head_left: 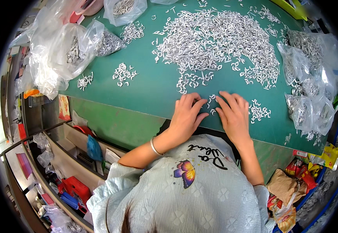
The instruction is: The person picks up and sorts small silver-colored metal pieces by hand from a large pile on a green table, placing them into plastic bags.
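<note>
A big heap of small silver curved metal pieces (215, 39) covers the far middle of the green tabletop (145, 91). Close to the near edge, my left hand (185, 116) rests with bent fingers, its thumb and forefinger apart. My right hand (234, 114) lies opposite, fingers spread and tips down on the table. Between the two hands are a few loose curved pieces (212, 101), next to my fingertips. I see nothing gripped in either hand, though the undersides of the fingers are hidden. Just right of my right hand sits a small pile of pieces (259, 111).
Two small piles, one of curved pieces (124, 74) and another further left (85, 81), lie on the left. Clear plastic bags of metal parts stand at the left (106, 43) and right (310, 105) edges. Below on the left are shelves (75, 159); snack packets (301, 171) lie lower right.
</note>
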A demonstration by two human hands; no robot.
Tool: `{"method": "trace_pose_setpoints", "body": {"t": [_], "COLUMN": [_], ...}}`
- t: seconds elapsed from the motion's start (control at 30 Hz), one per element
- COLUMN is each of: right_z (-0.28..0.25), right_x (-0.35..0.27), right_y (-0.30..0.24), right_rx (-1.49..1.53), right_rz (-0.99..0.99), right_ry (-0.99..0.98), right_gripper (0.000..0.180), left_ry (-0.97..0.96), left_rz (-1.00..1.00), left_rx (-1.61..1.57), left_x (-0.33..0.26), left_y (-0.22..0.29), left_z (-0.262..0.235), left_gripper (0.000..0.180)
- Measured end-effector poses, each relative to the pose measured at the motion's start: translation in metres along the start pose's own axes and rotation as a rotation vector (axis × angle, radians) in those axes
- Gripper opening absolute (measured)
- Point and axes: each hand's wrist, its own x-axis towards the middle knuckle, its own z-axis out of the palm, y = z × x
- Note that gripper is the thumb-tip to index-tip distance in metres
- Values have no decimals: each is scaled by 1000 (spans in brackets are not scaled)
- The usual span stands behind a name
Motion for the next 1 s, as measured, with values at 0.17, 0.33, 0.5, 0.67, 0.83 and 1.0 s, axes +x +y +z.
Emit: {"method": "trace_pose_setpoints", "body": {"t": [0.17, 0.33, 0.5, 0.67, 0.83, 1.0], "right_z": [-8, -5, -5, 2, -13, -10], "right_x": [-29, -14, -23, -4, -25, -10], "right_y": [3, -8, -2, -13, 3, -12], "right_rx": [66, 126, 151, 0, -57, -2], "right_rz": [20, -35, 3, -74, 26, -40], "right_ry": [-135, -141, -119, -153, -152, -187], "right_gripper": [33, 35, 36, 35, 36, 36], "left_ry": [43, 22, 54, 89, 71, 87], "left_rz": [-21, -20, -11, -25, -22, -25], "left_rx": [-42, -41, -58, -41, -37, -37], "left_x": [-6, 0, -9, -5, -9, -4], "left_y": [-6, 3, -5, 0, -4, 0], "left_z": [-1, 1, 1, 4, 0, 5], "left_gripper": [38, 35, 33, 30, 31, 31]}}
